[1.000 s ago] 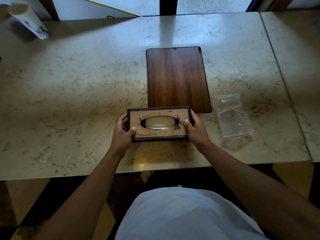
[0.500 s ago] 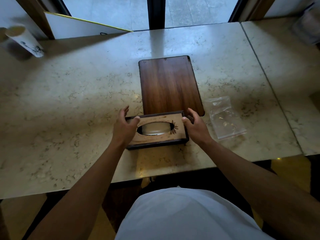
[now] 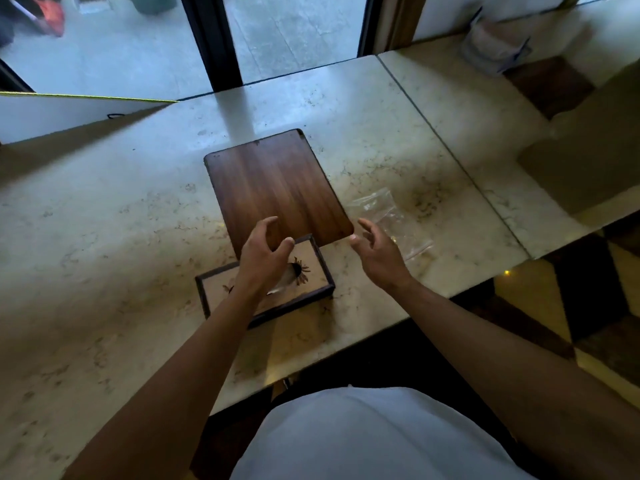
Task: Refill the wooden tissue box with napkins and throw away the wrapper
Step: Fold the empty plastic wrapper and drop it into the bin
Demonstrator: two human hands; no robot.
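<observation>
The wooden tissue box rests on the marble table near its front edge, its dark frame around a pale top with an oval slot. My left hand hovers over the box with fingers spread, hiding most of the slot. My right hand is open to the right of the box, off it, holding nothing. The clear plastic wrapper lies flat on the table just beyond my right hand. A dark wooden panel lies behind the box.
The marble table has a seam on the right, with a second slab beyond it. A crumpled bag sits at the far right. A white board leans at the back left. Windows stand behind.
Both hands have let go of the tissue box and lifted off it, fingers spread. The view has tilted and swung, so the box now sits skewed and lower in frame.
</observation>
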